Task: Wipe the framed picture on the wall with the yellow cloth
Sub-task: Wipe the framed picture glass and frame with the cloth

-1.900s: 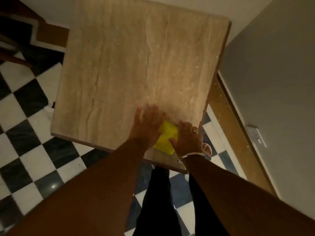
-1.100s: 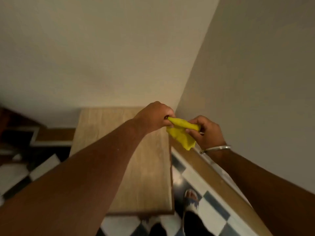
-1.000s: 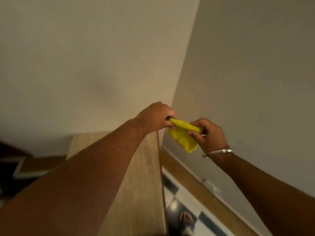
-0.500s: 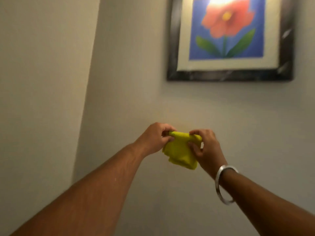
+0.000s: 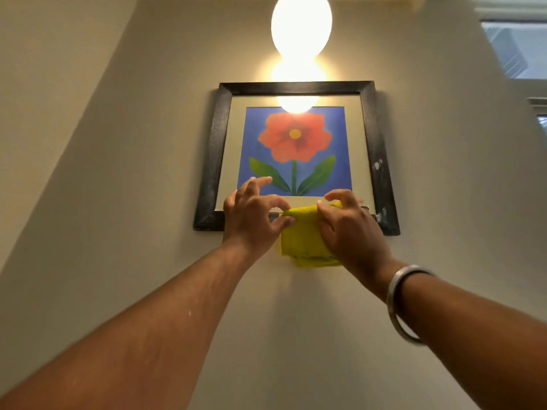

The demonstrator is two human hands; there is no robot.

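The picture, a red flower on blue in a dark frame, hangs on the wall just under a glowing lamp. Both hands are raised in front of its bottom edge. The left hand pinches the upper left corner of the folded yellow cloth between thumb and forefinger, its other fingers spread loose. The right hand grips the cloth's upper right part, fingers curled over the fold. The cloth hangs down across the lower rail of the frame and onto the wall below it. Pale smudges show on the frame's right side and lower right corner. Wiping seems about to begin or barely begun: glass, top rail and both sides all look untouched.
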